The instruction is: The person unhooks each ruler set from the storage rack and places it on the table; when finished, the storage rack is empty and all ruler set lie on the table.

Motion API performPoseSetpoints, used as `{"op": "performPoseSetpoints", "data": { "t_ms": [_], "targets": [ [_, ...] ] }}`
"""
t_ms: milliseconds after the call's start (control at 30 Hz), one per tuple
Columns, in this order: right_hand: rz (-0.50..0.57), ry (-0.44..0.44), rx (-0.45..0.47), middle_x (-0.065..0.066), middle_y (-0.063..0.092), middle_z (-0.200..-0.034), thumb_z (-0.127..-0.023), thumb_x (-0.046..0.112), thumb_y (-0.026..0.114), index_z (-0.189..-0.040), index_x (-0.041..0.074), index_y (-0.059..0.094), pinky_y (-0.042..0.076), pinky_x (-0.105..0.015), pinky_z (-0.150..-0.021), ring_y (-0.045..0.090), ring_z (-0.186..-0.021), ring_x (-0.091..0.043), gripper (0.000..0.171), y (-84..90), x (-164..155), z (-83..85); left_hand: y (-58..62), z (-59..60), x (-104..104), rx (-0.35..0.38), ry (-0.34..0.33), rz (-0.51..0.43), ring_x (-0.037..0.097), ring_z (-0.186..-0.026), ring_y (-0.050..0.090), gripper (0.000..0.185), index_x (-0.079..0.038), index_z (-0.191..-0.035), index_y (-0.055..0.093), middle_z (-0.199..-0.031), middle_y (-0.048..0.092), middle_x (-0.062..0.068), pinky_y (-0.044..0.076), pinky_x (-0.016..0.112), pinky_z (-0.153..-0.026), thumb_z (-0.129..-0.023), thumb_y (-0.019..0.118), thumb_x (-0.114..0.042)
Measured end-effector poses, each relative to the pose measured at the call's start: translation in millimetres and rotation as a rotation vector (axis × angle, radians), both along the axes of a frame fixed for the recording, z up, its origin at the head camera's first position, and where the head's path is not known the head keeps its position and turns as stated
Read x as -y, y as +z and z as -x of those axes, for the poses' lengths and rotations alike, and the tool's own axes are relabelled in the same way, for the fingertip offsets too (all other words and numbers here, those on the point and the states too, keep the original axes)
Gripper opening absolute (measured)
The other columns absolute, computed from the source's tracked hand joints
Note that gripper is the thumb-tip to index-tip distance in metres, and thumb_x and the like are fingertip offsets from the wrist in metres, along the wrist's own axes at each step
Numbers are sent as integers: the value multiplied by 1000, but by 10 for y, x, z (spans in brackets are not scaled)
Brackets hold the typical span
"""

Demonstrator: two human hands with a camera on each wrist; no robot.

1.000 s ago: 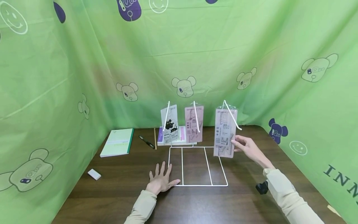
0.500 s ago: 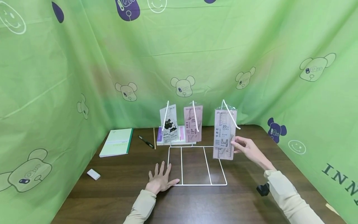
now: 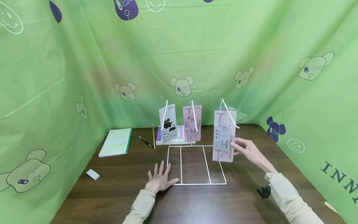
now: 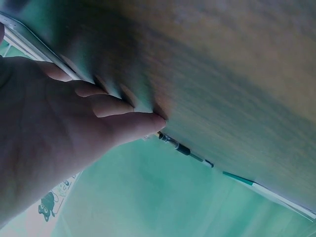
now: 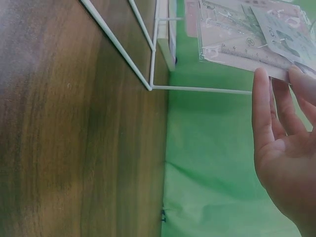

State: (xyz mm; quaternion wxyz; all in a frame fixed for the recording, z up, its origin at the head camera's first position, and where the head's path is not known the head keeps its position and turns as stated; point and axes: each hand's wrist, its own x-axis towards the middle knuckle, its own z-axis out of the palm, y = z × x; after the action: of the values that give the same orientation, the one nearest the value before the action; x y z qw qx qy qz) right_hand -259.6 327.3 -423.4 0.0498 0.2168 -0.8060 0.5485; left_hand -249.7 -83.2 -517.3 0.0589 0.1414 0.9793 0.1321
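Head view, left to right: green notebook [image 3: 116, 142], white eraser [image 3: 93, 174], black pen [image 3: 146, 141] and a thin wooden stick [image 3: 153, 137] on the dark tabletop [image 3: 112, 193]. Left hand [image 3: 160, 179] lies flat, fingers spread and straight, palm down on the tabletop, thumb side touching the front-left corner of the white wire rack [image 3: 195, 183]. Holds nothing.

Rack has three upright hooks. Cat-print ruler set [image 3: 168, 123] hangs on the left one, pink ruler pack [image 3: 192, 123] on the middle one, second pink ruler pack [image 3: 224, 140] on the right one, nearer the camera. Right hand [image 3: 249, 150] touches that pack's right edge with straight fingers; thumb and fingertips sit at the edge. Whether it's a real pinch, can't tell from here.

Left wrist view adds: fingers [image 4: 116, 106] pressed flat on the wood, pen [image 4: 185, 149] beyond them, cat print just visible low left.

Right wrist view adds: fingertips [image 5: 260, 81] reach the pack's [image 5: 247, 42] edge, fingers extended, not curled round it; rack base wire [image 5: 197, 89] runs behind.
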Motion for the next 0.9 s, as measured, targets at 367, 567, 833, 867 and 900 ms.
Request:
{"op": "performPoseSetpoints", "data": {
  "t_ms": [367, 567, 833, 867, 900],
  "targets": [
    [4, 19, 6, -24, 63, -113, -100, 11, 52, -120, -6, 58, 55, -40, -74, 67, -95, -17, 27, 31, -1, -121, 64, -48, -12, 5, -3, -15, 43, -142, 11, 93, -18, -152, 30, -158, 18, 15, 14, 70, -103, -82, 41, -78],
    [-8, 37, -11, -20, 65, -112, -100, 10, 51, -119, -8, 57, 55, -39, -73, 67, -95, -16, 27, 25, -16, -155, -10, -15, 2, -9, -6, -26, 44, -142, 12, 97, -17, -151, 31, -157, 19, 16, 15, 70, -103, -80, 38, -82],
    [-2, 8, 9, -22, 64, -111, -99, 11, 53, -111, -4, 61, 56, -38, -73, 67, -94, -18, 21, 44, 12, -224, 322, -175, -49, 39, -9, -17, 45, -141, 15, 86, -11, -150, 33, -155, 21, 20, 16, 70, -103, -87, 50, -67],
    [-4, 6, 8, -22, 64, -110, -99, 10, 53, -111, -5, 62, 56, -38, -73, 67, -93, -18, 21, 41, 11, -233, 368, -199, -57, 40, -8, -21, 46, -141, 16, 84, -11, -149, 34, -155, 22, 20, 16, 70, -102, -87, 53, -64],
    [-8, 8, 6, -22, 64, -110, -99, 10, 53, -112, -5, 61, 56, -38, -73, 67, -93, -18, 21, 39, 9, -242, 394, -213, -63, 44, -7, -17, 46, -140, 16, 82, -11, -149, 34, -155, 22, 20, 17, 70, -102, -88, 54, -62]
  ]
}}
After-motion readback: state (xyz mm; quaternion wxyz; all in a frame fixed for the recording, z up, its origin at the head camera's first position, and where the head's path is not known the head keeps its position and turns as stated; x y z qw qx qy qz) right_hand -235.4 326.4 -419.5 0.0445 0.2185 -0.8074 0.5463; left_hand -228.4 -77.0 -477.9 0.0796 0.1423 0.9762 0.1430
